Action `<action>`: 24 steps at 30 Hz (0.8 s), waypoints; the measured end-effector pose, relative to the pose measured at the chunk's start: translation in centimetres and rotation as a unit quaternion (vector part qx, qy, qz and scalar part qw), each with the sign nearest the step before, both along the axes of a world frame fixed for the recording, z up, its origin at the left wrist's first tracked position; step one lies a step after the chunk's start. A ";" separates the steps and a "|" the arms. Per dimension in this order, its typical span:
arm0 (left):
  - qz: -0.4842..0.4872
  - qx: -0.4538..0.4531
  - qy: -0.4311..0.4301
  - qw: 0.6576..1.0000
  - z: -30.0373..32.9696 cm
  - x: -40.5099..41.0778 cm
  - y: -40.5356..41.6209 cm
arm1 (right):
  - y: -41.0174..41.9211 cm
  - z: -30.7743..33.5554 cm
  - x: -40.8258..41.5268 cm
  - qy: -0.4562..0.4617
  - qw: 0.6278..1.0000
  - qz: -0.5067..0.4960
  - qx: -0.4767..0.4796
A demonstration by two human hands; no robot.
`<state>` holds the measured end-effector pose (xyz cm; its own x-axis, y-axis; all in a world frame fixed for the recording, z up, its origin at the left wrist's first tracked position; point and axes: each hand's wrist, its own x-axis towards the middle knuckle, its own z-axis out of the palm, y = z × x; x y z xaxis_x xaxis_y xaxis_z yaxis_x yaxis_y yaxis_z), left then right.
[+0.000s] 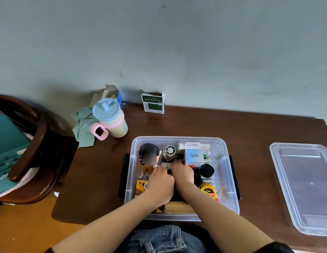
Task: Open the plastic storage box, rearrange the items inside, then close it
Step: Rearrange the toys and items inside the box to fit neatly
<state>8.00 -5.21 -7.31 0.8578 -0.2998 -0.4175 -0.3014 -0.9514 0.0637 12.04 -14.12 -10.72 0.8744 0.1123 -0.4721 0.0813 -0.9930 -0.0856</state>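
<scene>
Clear plastic storage box [230,179] open at near tabletop [195,123] edge, packed tight, little free room inside. Lid [305,187] off, flat, well right. Left hand [161,181] and right hand [182,172] both inside, side by side, fingers curled down among items; what they pinch, cannot tell. Doll [149,157] at box's left wall, Q88 carton [194,155] at back, yellow tape measure [208,192] at right. Pastel cup [111,118] and green carton [153,103] behind box.

Looks like a home room, desk corner: dark wooden desk [195,123] against plain grey wall [177,42], kid-style pastel cup [111,118] at desk's far left, wooden chair [31,148] left of desk
</scene>
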 end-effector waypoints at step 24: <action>-0.052 -0.028 0.060 0.996 0.3 1.8 0.6 | -2.7 2.0 -2.9 0.042 0.997 0.064 0.026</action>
<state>9.79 -4.56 -7.00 0.7659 -0.4100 -0.4952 -0.3847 -0.9094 0.1581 9.18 -16.79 -8.77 0.8089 0.2459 -0.5341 0.1965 -0.9692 -0.1487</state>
